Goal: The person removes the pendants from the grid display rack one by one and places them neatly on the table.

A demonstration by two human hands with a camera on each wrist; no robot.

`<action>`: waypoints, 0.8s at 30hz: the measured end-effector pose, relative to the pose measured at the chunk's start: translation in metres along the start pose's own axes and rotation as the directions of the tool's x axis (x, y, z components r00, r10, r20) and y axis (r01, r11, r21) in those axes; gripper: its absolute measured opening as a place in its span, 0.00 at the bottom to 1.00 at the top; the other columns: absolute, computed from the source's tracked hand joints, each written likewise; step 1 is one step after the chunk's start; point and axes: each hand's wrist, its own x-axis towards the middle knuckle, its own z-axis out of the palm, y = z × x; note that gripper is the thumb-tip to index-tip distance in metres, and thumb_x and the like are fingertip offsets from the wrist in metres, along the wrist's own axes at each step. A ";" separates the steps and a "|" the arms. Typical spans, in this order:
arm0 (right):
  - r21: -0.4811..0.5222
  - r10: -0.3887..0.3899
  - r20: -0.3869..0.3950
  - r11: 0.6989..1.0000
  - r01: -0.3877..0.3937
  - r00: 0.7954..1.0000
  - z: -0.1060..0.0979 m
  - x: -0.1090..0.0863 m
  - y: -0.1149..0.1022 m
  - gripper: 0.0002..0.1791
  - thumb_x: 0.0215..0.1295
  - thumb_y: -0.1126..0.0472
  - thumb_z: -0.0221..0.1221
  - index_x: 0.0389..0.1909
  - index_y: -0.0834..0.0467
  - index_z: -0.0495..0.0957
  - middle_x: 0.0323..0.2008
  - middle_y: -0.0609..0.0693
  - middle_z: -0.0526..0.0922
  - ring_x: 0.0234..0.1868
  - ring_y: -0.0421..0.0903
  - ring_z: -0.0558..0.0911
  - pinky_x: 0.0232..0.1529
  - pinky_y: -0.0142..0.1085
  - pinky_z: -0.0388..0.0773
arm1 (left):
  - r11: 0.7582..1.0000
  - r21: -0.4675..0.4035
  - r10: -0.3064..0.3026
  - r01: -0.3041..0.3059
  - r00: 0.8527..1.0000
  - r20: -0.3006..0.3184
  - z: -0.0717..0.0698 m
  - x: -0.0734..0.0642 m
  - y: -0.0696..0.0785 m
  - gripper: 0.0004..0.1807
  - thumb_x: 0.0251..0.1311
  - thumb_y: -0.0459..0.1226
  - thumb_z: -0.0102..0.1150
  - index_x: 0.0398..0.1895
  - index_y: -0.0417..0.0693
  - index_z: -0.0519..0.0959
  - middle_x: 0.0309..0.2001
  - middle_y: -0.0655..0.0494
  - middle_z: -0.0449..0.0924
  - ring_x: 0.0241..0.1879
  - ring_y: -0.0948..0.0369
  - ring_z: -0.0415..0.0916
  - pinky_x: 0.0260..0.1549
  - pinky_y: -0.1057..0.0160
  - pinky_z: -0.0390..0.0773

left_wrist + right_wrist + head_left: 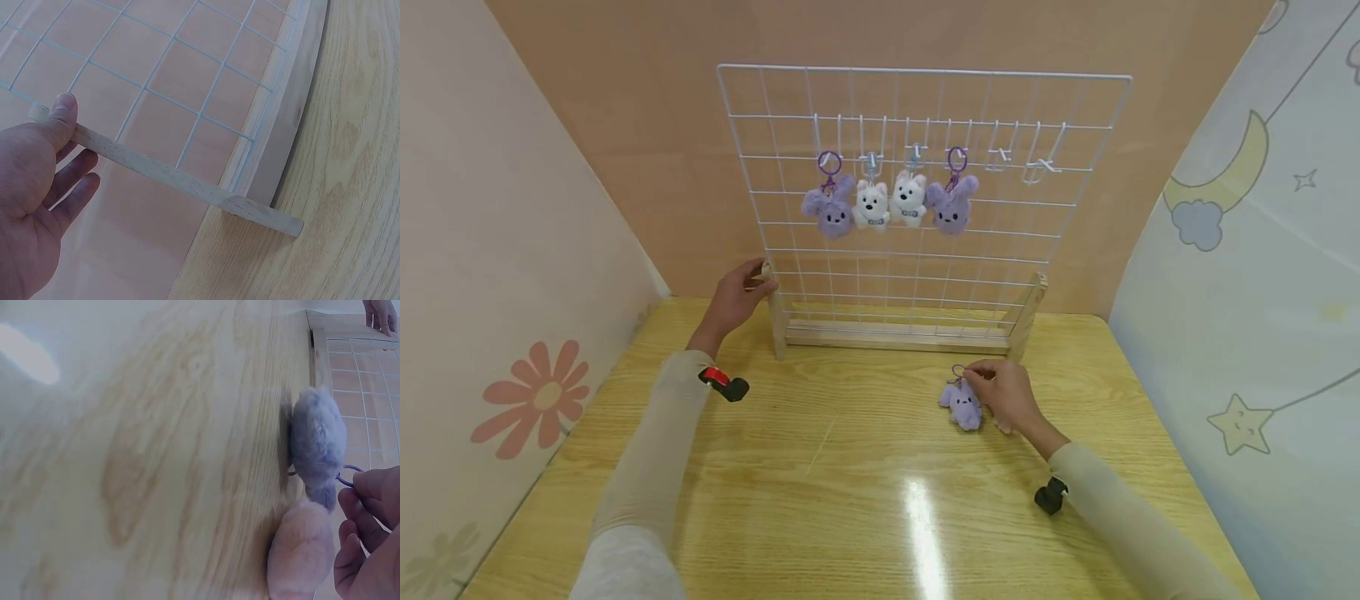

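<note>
Keychain (964, 406) just beside right fingers (375, 482), purple ring (958, 366) between tips.

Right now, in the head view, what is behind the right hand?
A pink plush on the table peeks out; the right wrist view shows it beside the purple plush. The right hand hides most of it from the head camera.

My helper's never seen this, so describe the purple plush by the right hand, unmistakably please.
Find the white wire grid on the table. In front of its right end, the right hand pinches the purple plush by its ring. Unlike the purple lookalikes hanging there, it's down low beside a pink plush.
</note>
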 end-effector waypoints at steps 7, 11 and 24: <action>-0.015 0.003 0.010 1.000 -0.003 1.000 0.000 0.002 0.002 0.09 0.70 0.58 0.65 0.40 0.58 0.91 0.31 0.50 0.89 0.26 0.41 0.79 0.25 0.33 0.75 | 1.000 0.020 0.007 -0.007 1.000 0.002 0.000 0.000 0.000 0.36 0.76 0.47 0.56 0.80 0.42 0.59 0.73 0.36 0.66 0.67 0.39 0.70 0.62 0.39 0.74; -0.035 0.010 0.030 0.999 -0.009 0.999 0.000 0.004 0.001 0.09 0.70 0.59 0.65 0.40 0.59 0.90 0.31 0.50 0.89 0.24 0.42 0.77 0.22 0.33 0.73 | 1.000 0.029 0.008 -0.008 1.000 0.002 0.000 0.000 0.000 0.36 0.76 0.47 0.56 0.80 0.42 0.59 0.72 0.36 0.66 0.67 0.39 0.70 0.62 0.38 0.74; -0.111 0.019 0.083 0.994 -0.009 0.996 -0.003 0.008 0.000 0.09 0.69 0.58 0.66 0.37 0.60 0.91 0.32 0.51 0.90 0.27 0.39 0.81 0.29 0.35 0.76 | 0.999 0.031 0.017 -0.017 1.000 0.000 -0.001 -0.001 0.001 0.36 0.76 0.47 0.56 0.79 0.41 0.59 0.72 0.35 0.66 0.66 0.38 0.71 0.62 0.38 0.74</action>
